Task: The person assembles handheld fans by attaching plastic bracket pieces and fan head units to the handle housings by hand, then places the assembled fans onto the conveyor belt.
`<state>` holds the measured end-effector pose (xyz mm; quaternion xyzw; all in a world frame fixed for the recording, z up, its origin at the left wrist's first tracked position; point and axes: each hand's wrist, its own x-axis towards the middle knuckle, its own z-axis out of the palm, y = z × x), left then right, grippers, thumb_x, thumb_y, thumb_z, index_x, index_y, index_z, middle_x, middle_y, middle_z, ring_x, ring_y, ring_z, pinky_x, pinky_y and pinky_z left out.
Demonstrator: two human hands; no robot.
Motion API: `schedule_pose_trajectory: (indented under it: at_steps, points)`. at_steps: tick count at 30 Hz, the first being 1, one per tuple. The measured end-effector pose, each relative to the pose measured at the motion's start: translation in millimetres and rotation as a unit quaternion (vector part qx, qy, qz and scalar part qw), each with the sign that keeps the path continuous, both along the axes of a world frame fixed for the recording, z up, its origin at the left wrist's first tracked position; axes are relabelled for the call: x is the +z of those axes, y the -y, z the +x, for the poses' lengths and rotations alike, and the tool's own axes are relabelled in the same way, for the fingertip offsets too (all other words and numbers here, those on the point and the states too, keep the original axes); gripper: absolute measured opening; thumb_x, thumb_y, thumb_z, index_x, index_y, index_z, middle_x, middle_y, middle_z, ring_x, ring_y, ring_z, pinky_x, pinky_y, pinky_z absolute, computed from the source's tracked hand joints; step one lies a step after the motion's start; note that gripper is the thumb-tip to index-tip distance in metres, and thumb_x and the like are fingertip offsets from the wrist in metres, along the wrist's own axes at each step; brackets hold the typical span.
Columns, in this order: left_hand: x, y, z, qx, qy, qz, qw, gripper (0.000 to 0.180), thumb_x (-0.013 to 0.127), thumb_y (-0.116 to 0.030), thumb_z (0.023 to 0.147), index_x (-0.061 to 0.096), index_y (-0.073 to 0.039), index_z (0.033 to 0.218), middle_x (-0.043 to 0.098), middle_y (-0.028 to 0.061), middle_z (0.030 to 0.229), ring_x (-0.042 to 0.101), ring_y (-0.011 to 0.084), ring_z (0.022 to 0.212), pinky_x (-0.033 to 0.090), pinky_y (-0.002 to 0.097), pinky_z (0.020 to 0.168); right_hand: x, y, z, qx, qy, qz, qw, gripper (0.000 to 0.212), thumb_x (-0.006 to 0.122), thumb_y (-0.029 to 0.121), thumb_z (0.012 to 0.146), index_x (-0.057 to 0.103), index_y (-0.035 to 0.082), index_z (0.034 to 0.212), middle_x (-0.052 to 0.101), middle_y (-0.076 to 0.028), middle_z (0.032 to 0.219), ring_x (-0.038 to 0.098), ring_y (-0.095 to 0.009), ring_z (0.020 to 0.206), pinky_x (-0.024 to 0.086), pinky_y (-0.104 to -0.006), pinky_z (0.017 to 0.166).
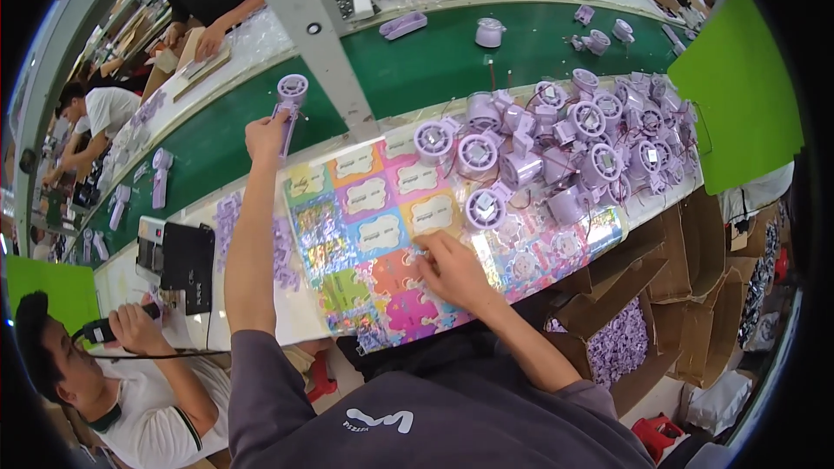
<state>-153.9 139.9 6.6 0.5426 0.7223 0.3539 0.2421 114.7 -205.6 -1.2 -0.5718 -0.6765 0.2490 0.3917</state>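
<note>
Glossy, many-coloured sticker sheets (382,234) lie mid-frame on the bench, and the right hand (452,269) presses flat on them, fingers spread. Upper left, the left hand (265,137) grips a lilac plastic handheld fan (290,104) over the green belt (408,69). Round fan parts (573,139) heap at right.

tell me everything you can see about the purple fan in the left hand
The small lilac plastic handheld fan has a round grilled head on a slim straight handle. It stands upright, head up, lifted over the green conveyor belt. The left hand grips the handle from below, its fingers wrapped around it and hiding the lower part. Nothing else touches it. Whether it is running cannot be told.
</note>
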Motion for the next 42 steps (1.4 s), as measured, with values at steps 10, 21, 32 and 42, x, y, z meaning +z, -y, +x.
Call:
schedule_pose_trajectory:
  at_steps: [10, 21, 32, 42]
  points:
    - [-35.3, -45.1, 17.6, 0.050, -0.081, 0.002, 0.995, 0.052, 0.068, -0.052, 0.085, 0.078, -0.001, 0.095, 0.074, 0.0235, 0.097, 0.071, 0.0390, 0.094, 0.054, 0.0446, 0.086, -1.5, -4.3, -5.3, -0.018, 0.030, 0.042, 0.999, 0.020, 0.065, 0.009, 0.087, 0.062, 0.003, 0.106, 0.061, -0.013, 0.093, 0.065, -0.035, 0.083, 0.053, -0.0426, 0.072]
    - [19.9, -67.8, 42.0, -0.137, -0.259, 0.425, 0.856, 0.042, 0.072, -0.022, 0.080, 0.061, -0.003, 0.115, 0.063, 0.0159, 0.105, 0.057, 0.0368, 0.103, 0.046, 0.0468, 0.088, 6.6, -6.3, -0.7, -0.012, 0.019, -0.016, 1.000, 0.031, 0.071, 0.015, 0.084, 0.062, 0.005, 0.112, 0.063, -0.013, 0.097, 0.067, -0.033, 0.083, 0.054, -0.0408, 0.071]
    - [-19.9, -189.0, 184.0, -0.391, -0.162, 0.219, 0.879, 0.085, 0.082, -0.034, 0.077, 0.042, -0.004, 0.146, 0.053, 0.0214, 0.142, 0.052, 0.0360, 0.130, 0.039, 0.0413, 0.112, 5.5, -6.8, 0.6, 0.012, 0.025, 0.025, 0.999, 0.023, 0.068, 0.013, 0.082, 0.062, 0.003, 0.101, 0.058, -0.012, 0.090, 0.064, -0.030, 0.082, 0.054, -0.0392, 0.070]
    - [-8.3, -151.8, 145.8, -0.287, -0.063, 0.166, 0.941, 0.068, 0.082, -0.031, 0.079, 0.053, -0.009, 0.136, 0.068, 0.0125, 0.095, 0.066, 0.0252, 0.087, 0.052, 0.0381, 0.079, 6.2, -9.1, 1.3, 0.014, 0.014, 0.039, 0.999, 0.021, 0.067, 0.009, 0.078, 0.061, 0.002, 0.097, 0.055, -0.013, 0.084, 0.062, -0.032, 0.077, 0.051, -0.0411, 0.066]
